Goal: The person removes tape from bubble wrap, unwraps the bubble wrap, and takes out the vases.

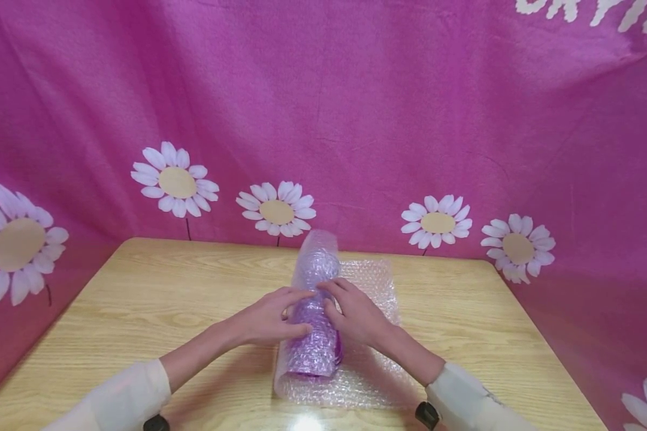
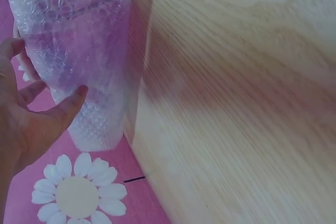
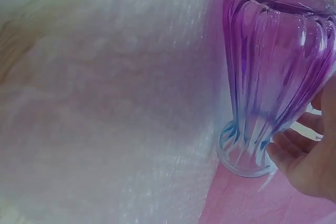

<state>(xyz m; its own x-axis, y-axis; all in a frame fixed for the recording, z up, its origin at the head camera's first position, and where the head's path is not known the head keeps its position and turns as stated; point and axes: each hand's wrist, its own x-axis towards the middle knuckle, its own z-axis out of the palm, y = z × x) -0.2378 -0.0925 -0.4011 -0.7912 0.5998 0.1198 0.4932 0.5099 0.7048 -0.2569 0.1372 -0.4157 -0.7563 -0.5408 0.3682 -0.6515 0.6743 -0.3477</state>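
A ribbed glass vase (image 3: 273,61), purple fading to clear blue at one end, lies on its side on the table. A sheet of bubble wrap (image 1: 363,374) lies under it and is folded over its left side and top. In the head view my left hand (image 1: 272,317) rests on the wrapped left side, thumb and fingers spread. My right hand (image 1: 358,314) touches the top and right side with bent fingertips. The left wrist view shows the thumb against the wrap (image 2: 89,51); in the right wrist view, the fingers are at the vase's narrower part.
Under everything is a light wooden table (image 1: 194,287). The flat part of the wrap spreads to the right of the vase. A magenta cloth (image 1: 356,120) with white daisies hangs behind the table and along both sides.
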